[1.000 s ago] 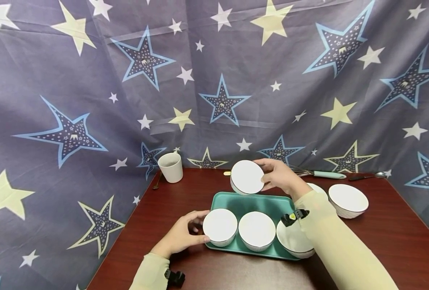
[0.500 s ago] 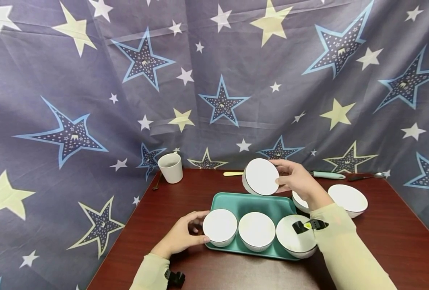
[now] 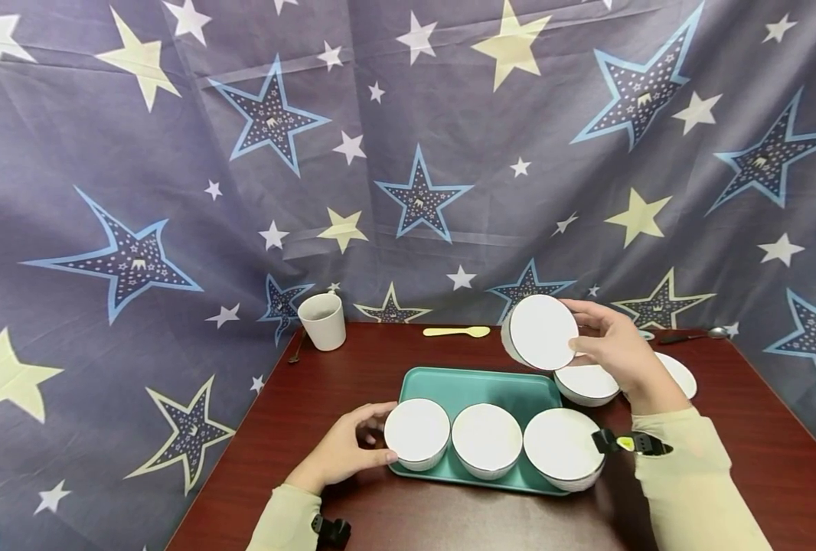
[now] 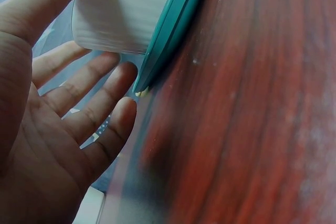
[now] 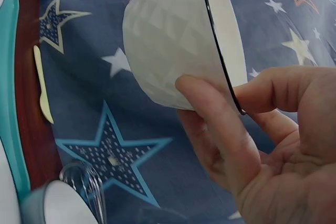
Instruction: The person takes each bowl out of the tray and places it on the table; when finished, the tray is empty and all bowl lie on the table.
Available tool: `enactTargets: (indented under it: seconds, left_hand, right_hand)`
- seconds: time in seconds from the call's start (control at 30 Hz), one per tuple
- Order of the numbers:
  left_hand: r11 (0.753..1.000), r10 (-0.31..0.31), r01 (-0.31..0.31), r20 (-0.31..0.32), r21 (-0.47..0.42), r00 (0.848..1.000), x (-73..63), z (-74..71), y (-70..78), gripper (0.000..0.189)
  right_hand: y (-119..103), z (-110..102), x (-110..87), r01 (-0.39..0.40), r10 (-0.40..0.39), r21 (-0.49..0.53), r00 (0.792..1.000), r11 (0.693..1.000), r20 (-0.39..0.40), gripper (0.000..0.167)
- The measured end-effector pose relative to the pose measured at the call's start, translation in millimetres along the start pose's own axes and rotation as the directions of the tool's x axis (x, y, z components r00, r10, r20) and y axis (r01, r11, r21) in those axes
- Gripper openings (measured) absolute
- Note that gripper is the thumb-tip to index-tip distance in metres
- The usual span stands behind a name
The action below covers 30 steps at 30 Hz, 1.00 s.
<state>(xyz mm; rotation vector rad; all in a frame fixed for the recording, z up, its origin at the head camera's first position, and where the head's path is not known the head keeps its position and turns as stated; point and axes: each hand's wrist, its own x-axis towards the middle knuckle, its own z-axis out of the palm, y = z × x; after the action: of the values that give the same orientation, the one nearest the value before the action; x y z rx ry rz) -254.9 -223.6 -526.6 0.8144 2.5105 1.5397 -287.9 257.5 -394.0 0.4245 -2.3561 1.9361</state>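
Observation:
My right hand (image 3: 611, 348) pinches a white bowl (image 3: 542, 333) at its rim, holding it tilted in the air past the tray's back right corner. In the right wrist view the bowl (image 5: 168, 40) shows a diamond-textured outside and a dark rim; the thumb is on the inside, fingers outside. My left hand (image 3: 349, 444) rests at the left side of another white bowl (image 3: 418, 430), thumb and forefinger right at its wall. Its other fingers spread loosely in the left wrist view. That bowl stands in a row with two more, a middle bowl (image 3: 487, 438) and a right bowl (image 3: 563, 445), on the green tray (image 3: 477, 383).
Two more bowls stand right of the tray, a nearer bowl (image 3: 587, 383) and one partly behind my right hand (image 3: 680, 375). Along the back lie a yellow spoon (image 3: 456, 331), a whisk (image 5: 86, 182) and a dark-handled spoon (image 3: 693, 336). A white mug (image 3: 323, 323) stands back left.
My right hand has carried its bowl to the right, from behind the tray's middle to past its back right corner, uncovering the yellow spoon. My left hand has stayed in place.

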Motion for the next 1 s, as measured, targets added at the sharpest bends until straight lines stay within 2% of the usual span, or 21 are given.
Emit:
enactTargets:
  seconds: [0.23,0.37,0.57,0.77,1.0]
  left_hand:
    - [1.0,-0.007,0.007,0.003,0.002,1.0,0.6,0.1,-1.8,0.073]
    - [1.0,-0.005,0.005,0.0,0.002,1.0,0.5,0.0,-3.7,0.073]
    - [1.0,0.002,-0.002,0.0,-0.003,1.0,0.7,0.6,-3.3,0.072]
    - [1.0,0.008,-0.008,0.003,-0.002,1.0,1.1,0.3,-3.1,0.072]
    - [1.0,0.003,-0.003,0.001,-0.002,1.0,0.2,0.3,-4.6,0.073]
  right_hand:
    - [6,-30,-14.5,0.041,-0.042,-0.023,0.999,0.999,-0.023,0.064]
    - [14,-49,-23.8,0.059,-0.057,0.06,0.997,0.996,-0.046,0.064]
    - [24,-75,-34.4,0.077,-0.058,0.215,0.994,0.974,-0.094,0.063]
    - [26,-97,-45.3,0.114,-0.083,0.213,0.985,0.97,-0.149,0.065]
    - [25,-116,-55.6,0.104,-0.052,0.219,0.972,0.97,-0.23,0.068]
